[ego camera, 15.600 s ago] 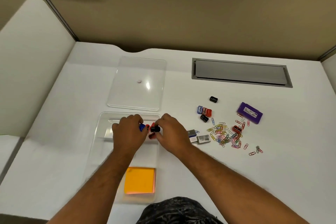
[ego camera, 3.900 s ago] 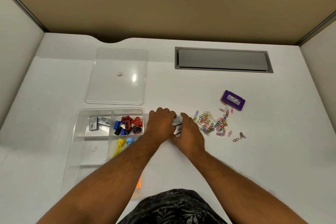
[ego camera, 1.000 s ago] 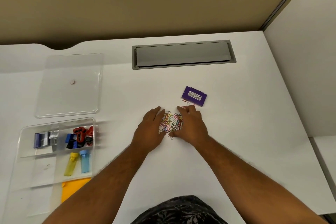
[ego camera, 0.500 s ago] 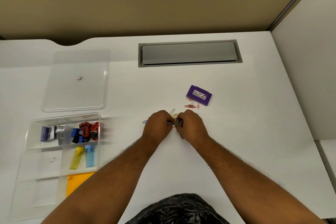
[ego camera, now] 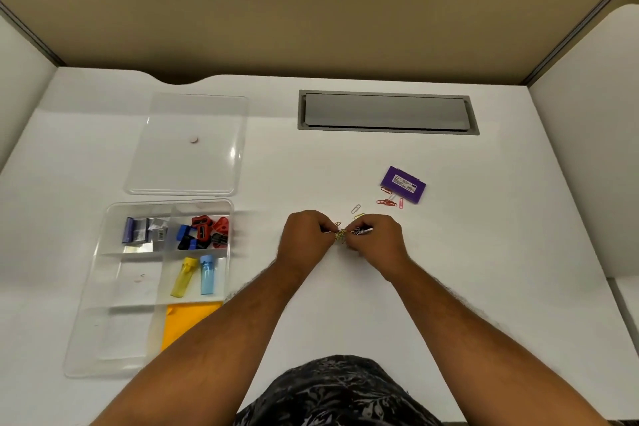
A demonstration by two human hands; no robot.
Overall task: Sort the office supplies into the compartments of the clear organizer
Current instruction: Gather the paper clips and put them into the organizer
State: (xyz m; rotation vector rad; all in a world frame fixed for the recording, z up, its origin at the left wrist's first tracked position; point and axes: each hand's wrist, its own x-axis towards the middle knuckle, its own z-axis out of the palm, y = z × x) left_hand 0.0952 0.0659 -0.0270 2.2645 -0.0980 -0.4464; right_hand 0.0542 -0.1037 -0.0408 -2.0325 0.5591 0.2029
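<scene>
Since we're mid-scoop:
hands: left hand [ego camera: 306, 239] and right hand [ego camera: 378, 240] meet, both pinching the bunch of coloured wire paper clips [ego camera: 342, 233] just above the white desk [ego camera: 484, 252].
tip: squeeze tight, or clips drop.
strays: few red clips [ego camera: 386, 202] beside the purple plastic box [ego camera: 403, 184].
target: clear plastic organizer [ego camera: 103, 287], well left; the compartment with nothing in it looks best.

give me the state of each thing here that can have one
clear organizer: open, lid off, partly filled
lid: lying flat on the desk behind the organizer
purple case: closed, on the desk
paper clips: bunched, gripped by both hands; a few loose by the case
left hand: curled on the clips
right hand: curled on the clips
desk hatch: shut
</scene>
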